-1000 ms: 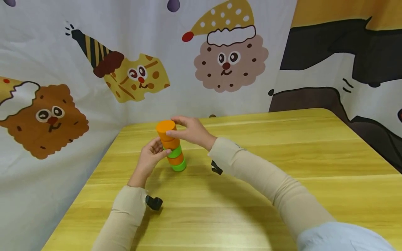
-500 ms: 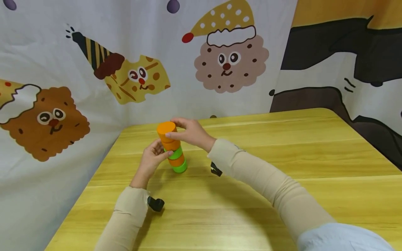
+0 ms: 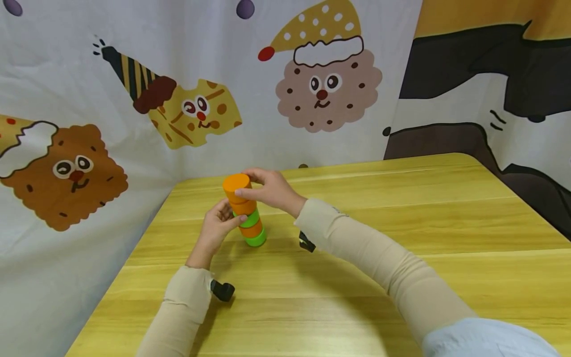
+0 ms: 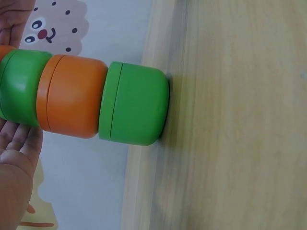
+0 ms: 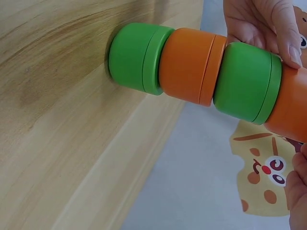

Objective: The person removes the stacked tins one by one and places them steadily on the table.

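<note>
A tower of lidded round jars stands on the table, orange and green. From the bottom come a green jar (image 4: 139,104), an orange jar (image 5: 187,64), a second green jar (image 5: 243,82) and another orange jar (image 3: 245,206), with an orange jar (image 3: 236,184) on top. My right hand (image 3: 276,191) pinches the top jar between thumb and fingers. Around the tower's left side my left hand (image 3: 214,230) curls, its thumb in front at the upper green jar, touching near its joint with the orange one above. The top jar lies outside both wrist views.
The wooden table (image 3: 285,302) reaches back to a white cloth (image 3: 200,44) with cartoon biscuits and cheese. A small black device (image 3: 222,290) juts from the left sleeve. Another black device (image 3: 307,241) shows below the right sleeve.
</note>
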`<move>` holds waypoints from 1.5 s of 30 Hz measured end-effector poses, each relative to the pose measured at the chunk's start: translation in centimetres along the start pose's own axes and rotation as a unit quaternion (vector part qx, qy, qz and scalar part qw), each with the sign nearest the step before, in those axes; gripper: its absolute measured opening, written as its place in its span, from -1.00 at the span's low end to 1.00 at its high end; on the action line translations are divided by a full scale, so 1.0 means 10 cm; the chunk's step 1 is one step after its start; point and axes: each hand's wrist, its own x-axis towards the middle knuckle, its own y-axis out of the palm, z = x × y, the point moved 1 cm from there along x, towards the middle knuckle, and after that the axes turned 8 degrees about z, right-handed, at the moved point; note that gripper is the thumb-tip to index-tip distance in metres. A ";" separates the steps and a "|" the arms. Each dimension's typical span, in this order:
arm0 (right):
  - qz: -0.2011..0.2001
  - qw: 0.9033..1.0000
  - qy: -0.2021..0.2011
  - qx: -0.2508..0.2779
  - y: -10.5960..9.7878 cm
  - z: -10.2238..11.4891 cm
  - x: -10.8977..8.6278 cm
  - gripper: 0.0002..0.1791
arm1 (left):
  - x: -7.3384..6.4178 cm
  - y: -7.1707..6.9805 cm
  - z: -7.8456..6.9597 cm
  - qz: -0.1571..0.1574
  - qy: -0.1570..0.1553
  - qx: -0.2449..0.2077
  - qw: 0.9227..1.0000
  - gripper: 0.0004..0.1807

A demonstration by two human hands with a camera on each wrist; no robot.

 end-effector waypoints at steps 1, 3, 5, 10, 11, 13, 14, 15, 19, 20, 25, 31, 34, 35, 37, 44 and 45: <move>0.000 1.000 0.000 0.001 0.00 0.00 0.00 -0.54 | 0.00 0.00 0.00 -0.001 -0.001 -0.003 1.000 -0.37; 0.000 1.000 -0.002 0.005 0.00 -0.01 0.00 -0.54 | 0.00 0.00 -0.01 -0.001 -0.001 -0.004 1.000 -0.37; -0.001 1.000 -0.003 0.011 0.01 -0.01 -0.01 -0.54 | 0.00 0.01 -0.01 0.000 0.000 -0.003 1.000 -0.37; -0.005 1.000 0.001 0.030 0.01 -0.03 -0.02 -0.51 | 0.00 0.02 -0.01 0.000 0.002 -0.004 1.000 -0.38; -0.006 0.999 0.002 0.033 0.01 -0.02 -0.02 -0.51 | 0.00 0.02 -0.01 -0.001 0.001 -0.006 1.000 -0.38; -0.008 0.999 0.004 0.037 0.01 -0.01 -0.03 -0.50 | 0.00 0.02 -0.01 -0.002 0.001 -0.006 1.000 -0.38; -0.009 0.999 0.004 0.040 0.01 -0.01 -0.03 -0.50 | 0.00 0.02 -0.01 -0.002 0.001 -0.005 1.000 -0.38; -0.010 0.999 0.004 0.041 0.01 0.00 -0.03 -0.50 | 0.01 0.02 -0.01 -0.002 0.002 -0.005 1.000 -0.38; -0.012 0.999 0.006 0.043 0.01 0.00 -0.03 -0.50 | 0.01 0.02 0.00 -0.001 0.005 -0.011 1.000 -0.37; -0.012 0.999 0.006 0.043 0.01 0.00 -0.04 -0.50 | 0.00 0.02 0.00 -0.001 0.006 -0.012 1.000 -0.37; -0.023 0.999 0.016 0.038 -0.01 0.01 -0.05 -0.48 | 0.00 0.03 0.01 0.000 0.010 -0.016 1.000 -0.38; -0.041 0.998 0.017 0.037 -0.09 0.02 -0.05 -0.43 | 0.00 0.02 0.02 -0.005 0.010 -0.012 1.000 -0.38; -0.048 0.998 0.013 0.040 -0.14 0.00 -0.06 -0.42 | 0.00 0.02 0.02 -0.005 0.007 -0.010 1.000 -0.38; -0.051 0.998 0.012 0.042 -0.16 -0.01 -0.06 -0.42 | 0.00 0.01 0.02 -0.004 0.006 -0.010 1.000 -0.38; -0.056 0.997 0.011 0.046 -0.20 -0.03 -0.07 -0.42 | 0.00 0.01 0.02 -0.002 0.005 -0.008 1.000 -0.38; -0.075 0.996 0.002 0.039 -0.32 -0.08 -0.10 -0.44 | -0.02 0.01 0.01 -0.003 0.002 -0.001 1.000 -0.37; -0.077 0.996 0.000 0.037 -0.34 -0.09 -0.11 -0.44 | -0.02 0.02 0.00 -0.003 0.001 -0.001 1.000 -0.37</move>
